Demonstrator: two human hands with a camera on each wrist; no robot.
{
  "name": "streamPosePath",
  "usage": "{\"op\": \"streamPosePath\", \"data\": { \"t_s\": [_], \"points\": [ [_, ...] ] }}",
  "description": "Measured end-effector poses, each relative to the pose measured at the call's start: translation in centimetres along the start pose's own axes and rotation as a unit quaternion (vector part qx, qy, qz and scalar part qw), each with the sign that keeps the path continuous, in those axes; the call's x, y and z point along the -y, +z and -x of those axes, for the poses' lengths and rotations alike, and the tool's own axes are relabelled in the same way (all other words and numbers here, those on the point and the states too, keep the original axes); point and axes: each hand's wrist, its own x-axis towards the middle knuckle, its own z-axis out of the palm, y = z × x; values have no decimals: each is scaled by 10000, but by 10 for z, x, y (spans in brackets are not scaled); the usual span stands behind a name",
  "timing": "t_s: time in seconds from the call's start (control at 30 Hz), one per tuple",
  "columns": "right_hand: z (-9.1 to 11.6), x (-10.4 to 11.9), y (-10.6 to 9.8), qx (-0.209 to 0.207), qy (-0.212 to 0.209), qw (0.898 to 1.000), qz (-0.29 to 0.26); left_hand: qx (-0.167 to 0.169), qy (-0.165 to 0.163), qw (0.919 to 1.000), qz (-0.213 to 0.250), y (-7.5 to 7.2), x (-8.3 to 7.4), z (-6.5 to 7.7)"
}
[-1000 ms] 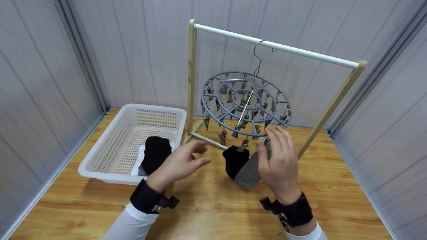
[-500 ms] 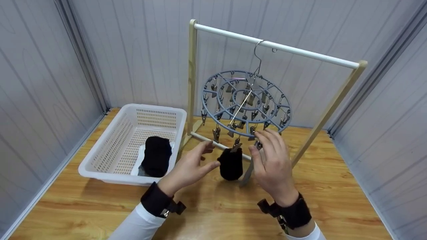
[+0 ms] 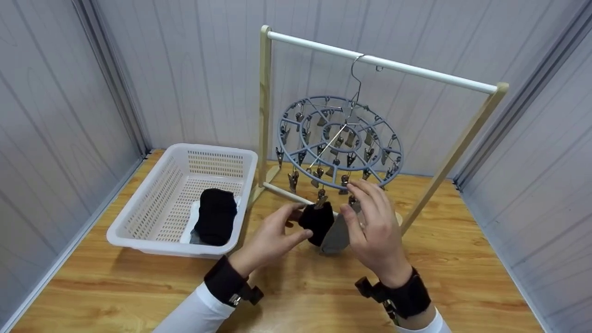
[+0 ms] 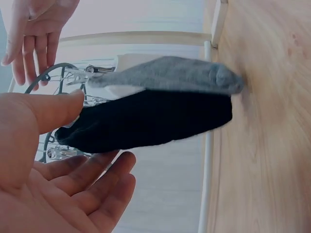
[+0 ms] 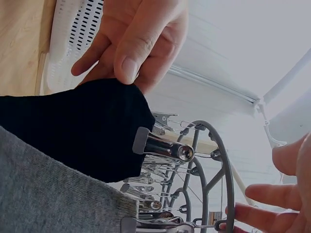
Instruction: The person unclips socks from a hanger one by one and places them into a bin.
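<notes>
A black sock [image 3: 319,224] and a grey sock [image 3: 334,238] hang by metal clips from the front of a round clip hanger [image 5: 227,170]. My left hand [image 3: 276,236] is at the upper edge of the black sock, its thumb on one side and the loosely bent fingers on the other. In the right wrist view the left thumb [image 5: 129,69] meets the sock's edge, close to its metal clip [image 5: 165,146]. My right hand [image 3: 377,231] stands beside the grey sock, fingertips right at the hanger's rim, and partly hides that sock in the head view.
From the white bar [image 3: 416,70] of a wooden-sided rack hangs the hanger, with many more clips dangling. On the left stands a white perforated basket [image 3: 175,249] holding a folded black sock [image 3: 215,217] over something white. Panel walls surround the wooden table [image 3: 296,296].
The hanger has turned, and both hanging socks have shifted left. My left hand has moved right from beside the basket to the black sock. The right hand has drifted slightly left with the rim.
</notes>
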Motion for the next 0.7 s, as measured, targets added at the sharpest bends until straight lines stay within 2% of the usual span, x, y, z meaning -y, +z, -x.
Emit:
{"op": "streamPosePath", "data": {
  "t_s": [0.27, 0.53, 0.7],
  "points": [
    [0, 1, 1, -34, -69, 9998, -160, -264, -254, 9992, 147, 3, 0, 0],
    [1, 1, 2, -91, -19, 9996, -266, -772, -4, 9969, 135, 7, -1, -1],
    [-1, 0, 3, -430, -301, 9982, -278, -922, -11, 9954, 274, 4, -5, -1]
  ]
}}
